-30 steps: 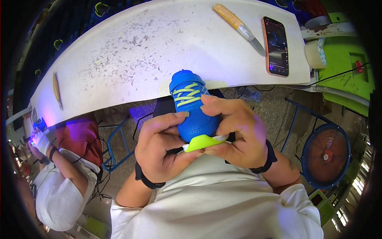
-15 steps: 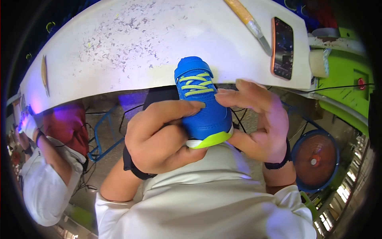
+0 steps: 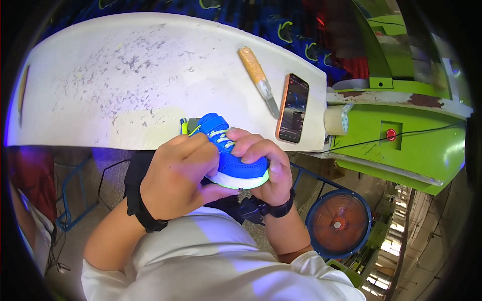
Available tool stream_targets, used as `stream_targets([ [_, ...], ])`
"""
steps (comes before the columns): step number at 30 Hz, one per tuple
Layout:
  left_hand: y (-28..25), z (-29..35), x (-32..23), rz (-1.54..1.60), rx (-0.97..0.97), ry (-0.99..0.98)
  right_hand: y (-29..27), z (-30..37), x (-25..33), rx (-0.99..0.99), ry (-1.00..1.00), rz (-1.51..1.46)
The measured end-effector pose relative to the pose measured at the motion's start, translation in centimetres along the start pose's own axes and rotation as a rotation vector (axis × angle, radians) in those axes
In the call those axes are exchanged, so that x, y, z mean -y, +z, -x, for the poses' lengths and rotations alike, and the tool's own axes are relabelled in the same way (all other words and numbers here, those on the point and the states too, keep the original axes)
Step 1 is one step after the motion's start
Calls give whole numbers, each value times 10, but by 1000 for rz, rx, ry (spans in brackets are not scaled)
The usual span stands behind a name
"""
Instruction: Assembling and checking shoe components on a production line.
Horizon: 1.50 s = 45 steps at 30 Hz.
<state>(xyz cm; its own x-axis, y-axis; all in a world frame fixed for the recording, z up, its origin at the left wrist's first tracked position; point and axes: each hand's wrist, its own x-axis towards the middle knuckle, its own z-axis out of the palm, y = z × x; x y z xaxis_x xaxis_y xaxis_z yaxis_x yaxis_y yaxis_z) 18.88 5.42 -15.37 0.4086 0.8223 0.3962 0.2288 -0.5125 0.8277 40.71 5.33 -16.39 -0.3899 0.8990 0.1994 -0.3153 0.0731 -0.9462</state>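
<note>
A small blue shoe with yellow-green laces, a blue strap and a white and lime sole is held at the table's front edge, its toe toward me and tilted to the right. My right hand wraps round the toe's right side, fingers over the upper near the laces. Against the shoe's left side, my left hand is closed with curled fingers, its thumb along the sole edge. What lies inside those curled fingers is hidden. A grey and yellow-green part shows just behind the left fingers.
Dark scraps litter the white table. A knife with a wrapped handle lies beside a phone. A thin pointed tool rests at the left edge. Right are a tape roll, a green machine and a fan.
The view has swung right. The shoe has turned and tilted, showing more of its side. My right hand has closed round the toe; my left has moved to the side with fingers curled.
</note>
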Motion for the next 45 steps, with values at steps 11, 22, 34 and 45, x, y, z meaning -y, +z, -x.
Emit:
stream_targets([
  [11,-7,2,-6,-126,-62,-101,16,-17,28,27,143,73],
  [22,-22,55,-15,148,-308,-133,51,-8,-26,-28,-274,654],
  [34,-26,55,-10,57,-188,-27,57,-5,-44,-60,-386,439],
  [45,-76,9,-31,-472,280,-71,60,-19,-55,-140,-363,670],
])
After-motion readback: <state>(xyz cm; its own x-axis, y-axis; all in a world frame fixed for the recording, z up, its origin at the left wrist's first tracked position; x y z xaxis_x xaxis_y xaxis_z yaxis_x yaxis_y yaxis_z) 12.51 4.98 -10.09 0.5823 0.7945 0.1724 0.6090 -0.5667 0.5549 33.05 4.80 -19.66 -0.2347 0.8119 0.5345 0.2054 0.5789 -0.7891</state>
